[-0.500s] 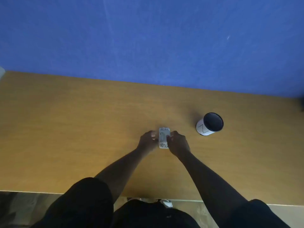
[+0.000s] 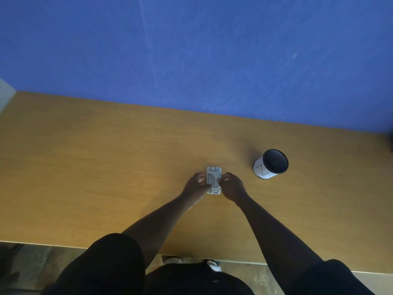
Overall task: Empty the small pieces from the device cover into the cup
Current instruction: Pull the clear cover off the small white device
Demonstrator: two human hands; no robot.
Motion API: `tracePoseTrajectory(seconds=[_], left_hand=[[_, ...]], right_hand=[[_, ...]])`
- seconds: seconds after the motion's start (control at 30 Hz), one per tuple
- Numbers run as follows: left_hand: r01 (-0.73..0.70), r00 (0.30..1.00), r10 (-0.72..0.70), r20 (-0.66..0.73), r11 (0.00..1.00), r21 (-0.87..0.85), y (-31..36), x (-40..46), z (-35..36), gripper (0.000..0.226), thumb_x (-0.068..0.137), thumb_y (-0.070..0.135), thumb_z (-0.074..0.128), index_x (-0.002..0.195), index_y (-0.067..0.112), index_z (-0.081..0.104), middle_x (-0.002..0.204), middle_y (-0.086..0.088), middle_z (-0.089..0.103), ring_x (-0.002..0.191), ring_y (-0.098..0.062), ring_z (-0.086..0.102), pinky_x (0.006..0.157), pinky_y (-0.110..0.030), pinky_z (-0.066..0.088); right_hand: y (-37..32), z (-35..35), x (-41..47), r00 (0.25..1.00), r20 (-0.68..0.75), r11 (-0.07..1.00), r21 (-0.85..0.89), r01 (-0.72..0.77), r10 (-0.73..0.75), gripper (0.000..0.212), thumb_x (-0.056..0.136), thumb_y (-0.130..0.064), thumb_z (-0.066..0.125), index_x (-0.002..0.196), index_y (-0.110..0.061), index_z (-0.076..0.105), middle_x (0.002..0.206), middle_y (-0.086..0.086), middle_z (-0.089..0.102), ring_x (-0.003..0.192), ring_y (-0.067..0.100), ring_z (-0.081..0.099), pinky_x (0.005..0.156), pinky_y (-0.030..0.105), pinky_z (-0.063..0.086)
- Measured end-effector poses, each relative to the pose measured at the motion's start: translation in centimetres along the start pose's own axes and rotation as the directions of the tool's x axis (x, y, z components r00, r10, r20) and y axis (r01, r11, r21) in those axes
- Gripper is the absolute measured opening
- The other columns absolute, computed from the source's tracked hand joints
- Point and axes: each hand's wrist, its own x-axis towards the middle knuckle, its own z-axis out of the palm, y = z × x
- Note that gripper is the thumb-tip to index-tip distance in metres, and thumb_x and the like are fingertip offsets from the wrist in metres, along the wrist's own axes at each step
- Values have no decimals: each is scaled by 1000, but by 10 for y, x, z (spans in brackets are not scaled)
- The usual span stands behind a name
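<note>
A small grey rectangular device cover (image 2: 214,179) lies on the wooden table (image 2: 106,167), its long side pointing away from me. My left hand (image 2: 195,187) grips its left edge and my right hand (image 2: 232,187) grips its right edge. Ribs and small parts show on its upper face; any loose pieces are too small to make out. A white cup (image 2: 270,164) with a dark inside and a black "Z" mark stands upright to the right of the cover, a hand's width from my right hand.
A blue wall (image 2: 191,50) rises at the table's far edge. The table's near edge (image 2: 63,244) runs just in front of my body, with floor and my shoes below it. A dark object (image 2: 390,141) sits at the far right edge.
Both hands stay on the cover's sides in nearly the same place; my fingers have shifted slightly on its edges. The cup has not moved.
</note>
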Motion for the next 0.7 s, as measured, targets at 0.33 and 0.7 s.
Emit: tracePoseTrajectory(seconds=[0.33, 0.7], left_hand=[[137, 989, -149, -9, 931, -337, 1, -8, 3, 36, 90, 5, 56, 126, 0, 57, 106, -17, 66, 103, -30, 64, 82, -32, 53], [24, 989, -89, -114, 877, -479, 18, -29, 21, 22, 91, 12, 62, 111, 9, 68, 90, -13, 74, 80, -26, 74, 61, -35, 62]], right_hand=[[3, -23, -18, 991, 50, 990, 81, 119, -123, 24, 95, -27, 55, 106, -8, 64, 97, 8, 64, 72, 16, 52, 62, 25, 37], [0, -50, -37, 982, 66, 915, 379, 138, -175, 25, 97, -23, 53, 109, -6, 68, 91, 8, 70, 65, 5, 59, 57, 21, 42]])
